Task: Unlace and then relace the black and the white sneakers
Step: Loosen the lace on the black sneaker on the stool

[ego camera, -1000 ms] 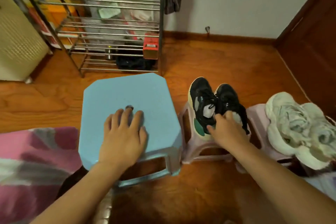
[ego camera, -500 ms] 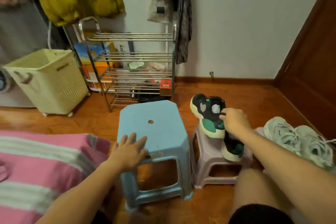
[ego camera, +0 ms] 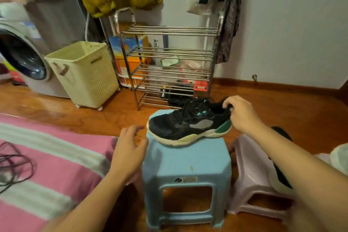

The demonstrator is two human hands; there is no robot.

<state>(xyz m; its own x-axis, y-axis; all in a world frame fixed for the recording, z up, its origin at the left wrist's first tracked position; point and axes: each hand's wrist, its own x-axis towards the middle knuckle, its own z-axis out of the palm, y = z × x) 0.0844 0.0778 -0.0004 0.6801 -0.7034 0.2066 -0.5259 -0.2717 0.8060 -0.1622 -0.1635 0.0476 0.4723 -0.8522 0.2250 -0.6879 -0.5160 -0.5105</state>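
The black sneaker (ego camera: 188, 125) lay on the blue stool (ego camera: 186, 164), long axis left to right, toe toward the released left hand (ego camera: 129, 149) just beside it, heel collar pinched by the right hand (ego camera: 240, 114), laces nearer the right.

Both forearms are bare to the frame edge — no sleeves, watch or bracelet; the left hand (ego camera: 130, 149) and right hand (ego camera: 240, 114) wear no gloves or rings.
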